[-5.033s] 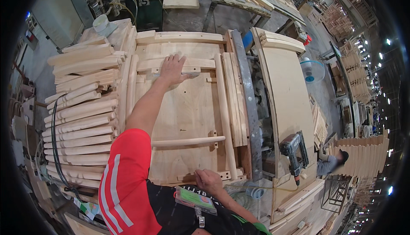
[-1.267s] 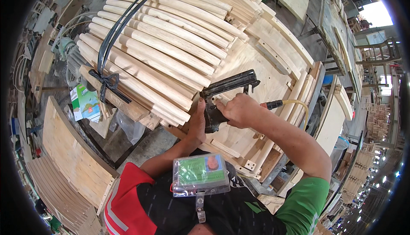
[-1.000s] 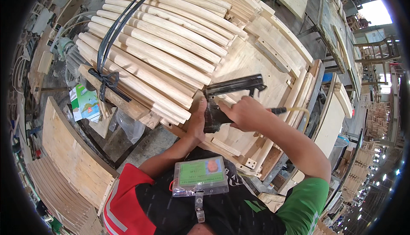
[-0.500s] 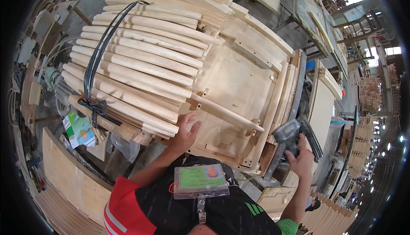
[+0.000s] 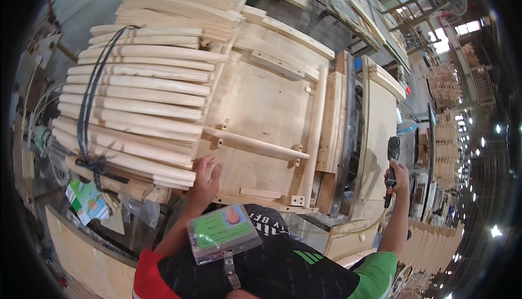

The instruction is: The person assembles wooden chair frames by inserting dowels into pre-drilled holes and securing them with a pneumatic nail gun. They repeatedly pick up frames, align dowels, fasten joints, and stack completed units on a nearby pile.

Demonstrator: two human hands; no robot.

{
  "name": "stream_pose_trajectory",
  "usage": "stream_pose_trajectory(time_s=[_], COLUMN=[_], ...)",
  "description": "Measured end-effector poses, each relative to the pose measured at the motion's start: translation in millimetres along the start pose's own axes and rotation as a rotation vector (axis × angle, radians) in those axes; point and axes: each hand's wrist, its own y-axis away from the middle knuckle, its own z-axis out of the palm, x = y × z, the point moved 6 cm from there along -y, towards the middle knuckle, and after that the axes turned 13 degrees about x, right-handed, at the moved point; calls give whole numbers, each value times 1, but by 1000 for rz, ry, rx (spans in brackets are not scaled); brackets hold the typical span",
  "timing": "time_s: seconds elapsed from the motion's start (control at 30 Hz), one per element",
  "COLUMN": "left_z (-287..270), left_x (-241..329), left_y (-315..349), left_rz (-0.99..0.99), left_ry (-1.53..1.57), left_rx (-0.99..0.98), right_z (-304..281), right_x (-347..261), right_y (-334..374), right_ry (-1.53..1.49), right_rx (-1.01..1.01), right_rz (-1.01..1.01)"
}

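Observation:
My left hand (image 5: 204, 184) is at the near right corner of a strapped bundle of pale wooden slats (image 5: 136, 103). Its fingers are apart and slightly bent, with nothing held in them. Beside it lies a plywood jig (image 5: 266, 108) with small drilled blocks and a round wooden rod (image 5: 255, 143) across it. Out to the right, beyond the jig's edge, my right hand (image 5: 400, 176) is closed round a black nail gun (image 5: 390, 182). The dark head of the tool points away from me, and my fingers partly cover its grip.
More curved slats (image 5: 174, 5) are stacked behind the bundle. A dark metal rail (image 5: 348, 136) and a pale board (image 5: 379, 119) stand right of the jig. A yellow hose (image 5: 359, 228) runs near my right arm. Lower left are a printed sheet (image 5: 87, 201) and a long panel (image 5: 87, 244).
My right hand has carried the nail gun farther right and away from the jig, turning it. The view has shifted, so the bench sits more to the left. My left hand stays by the slats.

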Motion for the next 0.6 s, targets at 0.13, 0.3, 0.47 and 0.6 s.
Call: stream_pose_trajectory(time_s=[0.13,0.3,0.47,0.6], left_z=[2,3,5,-1], left_x=[12,17,42,43], left_y=[-5,-7,-15,-10], left_rz=[11,128,238,296], left_ry=[-118,-260,-305,-356], left_rx=[-44,-28,-105,-63], right_z=[-11,-19,-12,20], right_x=[21,51,91,77], right_y=[3,3,20,59], right_ry=[-163,395,597,763], right_rx=[-23,164,295,532], right_rz=[180,-221,-461,-882])
